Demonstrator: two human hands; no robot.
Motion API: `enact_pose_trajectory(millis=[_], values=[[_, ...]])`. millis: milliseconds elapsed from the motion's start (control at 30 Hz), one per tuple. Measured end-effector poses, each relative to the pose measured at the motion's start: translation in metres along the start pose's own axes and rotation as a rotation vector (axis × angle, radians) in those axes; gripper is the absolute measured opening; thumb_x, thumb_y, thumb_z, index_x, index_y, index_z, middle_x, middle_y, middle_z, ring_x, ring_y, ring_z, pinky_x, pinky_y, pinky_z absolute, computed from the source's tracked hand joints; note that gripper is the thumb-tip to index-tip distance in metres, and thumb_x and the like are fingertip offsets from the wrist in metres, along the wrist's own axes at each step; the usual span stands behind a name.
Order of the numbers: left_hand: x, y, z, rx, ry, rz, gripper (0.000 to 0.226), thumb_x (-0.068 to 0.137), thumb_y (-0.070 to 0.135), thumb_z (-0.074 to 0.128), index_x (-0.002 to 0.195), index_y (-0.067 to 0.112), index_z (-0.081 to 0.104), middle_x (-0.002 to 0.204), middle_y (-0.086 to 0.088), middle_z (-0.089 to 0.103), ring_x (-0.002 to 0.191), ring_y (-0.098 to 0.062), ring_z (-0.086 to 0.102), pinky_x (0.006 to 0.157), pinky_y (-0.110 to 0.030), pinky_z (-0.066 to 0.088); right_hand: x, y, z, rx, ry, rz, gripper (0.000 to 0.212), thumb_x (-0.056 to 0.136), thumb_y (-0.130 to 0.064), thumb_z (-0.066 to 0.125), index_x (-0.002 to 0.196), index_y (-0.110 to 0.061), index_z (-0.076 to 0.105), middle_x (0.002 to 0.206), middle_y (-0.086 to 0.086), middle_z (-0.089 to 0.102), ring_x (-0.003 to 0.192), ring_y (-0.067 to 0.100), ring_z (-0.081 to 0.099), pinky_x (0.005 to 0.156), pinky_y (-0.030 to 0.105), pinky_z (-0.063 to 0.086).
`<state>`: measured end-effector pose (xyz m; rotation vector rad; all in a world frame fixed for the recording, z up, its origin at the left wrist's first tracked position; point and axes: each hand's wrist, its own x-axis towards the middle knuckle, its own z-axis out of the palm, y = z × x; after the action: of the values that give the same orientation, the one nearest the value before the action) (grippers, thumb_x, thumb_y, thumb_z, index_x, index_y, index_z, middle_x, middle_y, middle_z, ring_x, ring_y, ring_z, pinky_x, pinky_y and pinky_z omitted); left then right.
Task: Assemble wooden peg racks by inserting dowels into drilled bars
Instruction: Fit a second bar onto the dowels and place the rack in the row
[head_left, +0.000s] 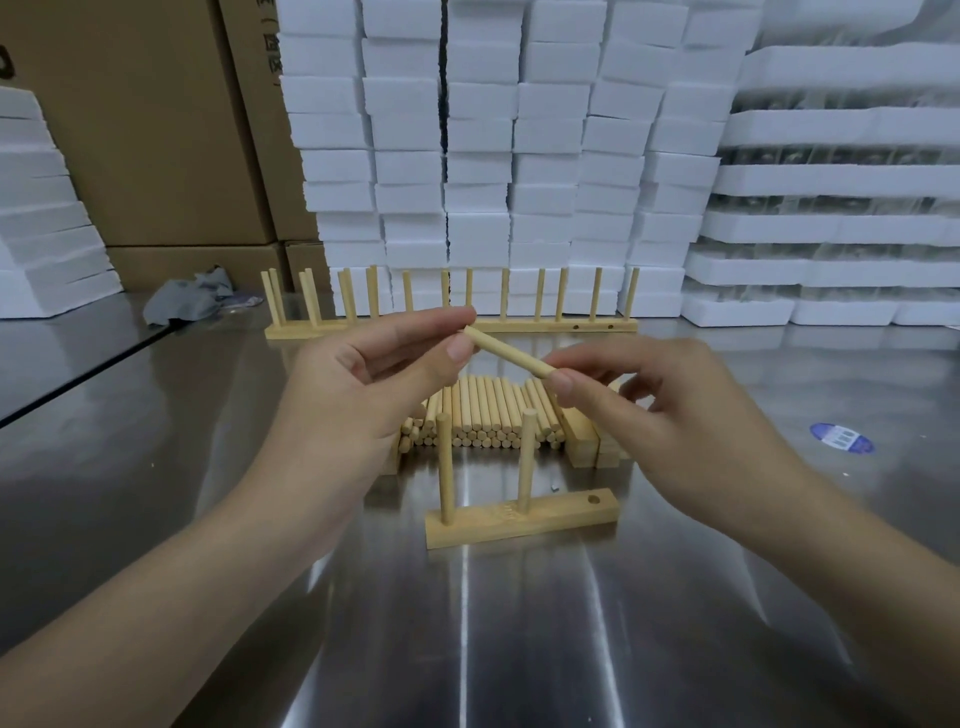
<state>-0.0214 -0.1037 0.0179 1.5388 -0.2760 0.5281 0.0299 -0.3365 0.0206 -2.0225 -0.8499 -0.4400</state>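
Left hand (363, 379) and right hand (675, 415) each pinch an end of one dowel (509, 356) above the bar (519, 526), whose empty hole (593, 500) likely takes it next, turned upright.

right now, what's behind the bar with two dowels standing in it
A pile of loose dowels lies behind the bar, with wooden bars stacked at its right. The left hand and right hand, pinching one dowel above, cover both ends of the pile.
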Motion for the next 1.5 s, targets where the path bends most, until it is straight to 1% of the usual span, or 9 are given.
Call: enact_pose_trajectory(millis=[133,233,400,600,933,1067,1300,1400,1500], values=[[-0.001,-0.003,-0.002,0.173,-0.043,-0.032,0.038,0.087,0.049,0.082,0.124,0.045,0.075,0.117,0.011,0.079,0.106,-0.008,0.075,0.078,-0.016,0.056,0.002,0.007,-0.001,-0.088,-0.016,0.116,0.012,0.101,-0.038,0.059,0.101,-0.031,0.069,0.084,-0.021,0.076,0.085,-0.003,0.07,0.069,0.014,0.047],[-0.002,-0.008,-0.002,0.272,-0.182,-0.143,0.047,0.078,0.058,0.088,0.122,0.047,0.074,0.117,0.013,0.076,0.106,-0.01,0.075,0.086,-0.025,0.058,0.003,0.009,-0.004,0.014,-0.091,0.279,0.018,0.1,-0.036,0.066,0.092,-0.021,0.068,0.083,-0.013,0.079,0.082,0.001,0.073,0.072,0.031,0.05],[-0.005,-0.012,0.004,0.37,-0.237,-0.082,0.04,0.071,0.044,0.09,0.11,0.043,0.079,0.102,0.007,0.078,0.089,-0.013,0.075,0.071,-0.015,0.054,0.002,0.01,-0.01,-0.111,-0.212,0.317,0.019,0.091,-0.038,0.077,0.077,-0.028,0.07,0.071,-0.014,0.068,0.068,0.005,0.062,0.071,0.033,0.053],[-0.006,-0.014,0.002,0.461,-0.268,-0.059,0.036,0.083,0.014,0.091,0.106,0.038,0.08,0.094,0.006,0.077,0.082,-0.012,0.073,0.069,-0.015,0.054,0.004,0.008,-0.017,-0.196,-0.364,0.423,0.005,0.082,-0.029,0.078,0.087,-0.03,0.078,0.083,-0.011,0.078,0.081,0.009,0.074,0.088,0.045,0.061],[-0.003,-0.013,-0.005,0.638,-0.257,-0.019,0.024,0.086,0.016,0.088,0.09,0.039,0.081,0.087,0.01,0.075,0.085,-0.012,0.073,0.075,-0.027,0.062,0.002,-0.002,-0.026,-0.135,-0.563,0.389,0.009,0.082,-0.021,0.077,0.088,-0.028,0.078,0.083,-0.006,0.079,0.082,0.007,0.075,0.092,0.046,0.06],[-0.002,-0.011,-0.004,0.662,-0.245,-0.023,0.023,0.086,0.017,0.088,0.089,0.039,0.082,0.086,0.011,0.075,0.084,-0.011,0.072,0.076,-0.029,0.062,0.0,-0.006,-0.021,-0.126,-0.564,0.347,0.009,0.079,-0.022,0.075,0.088,-0.024,0.078,0.085,-0.002,0.079,0.085,0.016,0.075,0.093,0.053,0.059],[-0.001,-0.01,-0.008,0.687,-0.237,-0.028,0.022,0.087,0.021,0.088,0.094,0.04,0.08,0.088,0.015,0.074,0.085,-0.008,0.072,0.073,-0.024,0.057,-0.003,-0.002,-0.012,-0.174,-0.505,0.317,0.002,0.086,-0.022,0.077,0.085,-0.021,0.078,0.081,-0.006,0.079,0.08,0.01,0.075,0.089,0.047,0.06],[-0.005,-0.005,-0.005,0.694,-0.136,0.098,0.034,0.092,0.023,0.079,0.117,0.045,0.072,0.1,0.016,0.071,0.098,-0.006,0.069,0.075,-0.029,0.055,-0.003,-0.005,-0.012,-0.16,-0.494,0.307,0.006,0.09,-0.021,0.079,0.084,-0.021,0.079,0.079,-0.007,0.079,0.079,0.007,0.076,0.089,0.044,0.06],[-0.014,0.01,0.007,0.837,0.011,0.511,0.041,0.087,0.012,0.066,0.127,0.023,0.072,0.11,0.009,0.07,0.107,-0.013,0.064,0.088,-0.038,0.052,-0.002,-0.008,-0.005,-0.163,-0.499,0.268,0.009,0.09,-0.018,0.079,0.081,-0.019,0.077,0.075,-0.005,0.078,0.074,0.006,0.075,0.086,0.042,0.061]])
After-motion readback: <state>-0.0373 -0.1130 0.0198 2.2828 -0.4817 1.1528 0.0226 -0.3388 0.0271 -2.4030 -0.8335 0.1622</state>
